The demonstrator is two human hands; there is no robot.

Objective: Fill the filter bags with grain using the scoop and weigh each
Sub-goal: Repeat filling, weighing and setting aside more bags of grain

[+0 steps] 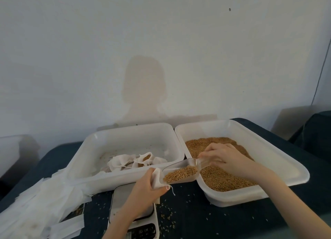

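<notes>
Over the gap between the two tubs, the right hand (231, 160) pinched the handle of a clear scoop (180, 172), fingers curled round it from above, and tipped its loaded front end down toward the left. Grain (179, 174) had slid to the lip of the scoop, which touched the mouth of a small white filter bag (156, 178). The left hand (143, 190) gripped that bag, fingers bunched round its upper part, apparently to keep the mouth open and steady under the pour; its drawstring (172, 189) dangled loose below. Both hands met just above a small kitchen scale (132, 212), likely so the filled bag could go straight down onto it, though its display could not be read. To the right sat the tub of grain (279, 160), close enough for short scooping trips. The left tub (125, 135) held a heap of bags (125, 162), at least one showing grain inside, which suggested finished ones were dropped there. Flat unfilled bags (44, 203) lay piled at the left on the dark tablecloth (215, 221), which was dotted with spilled kernels (166, 215), a sign the pour tended to miss.
</notes>
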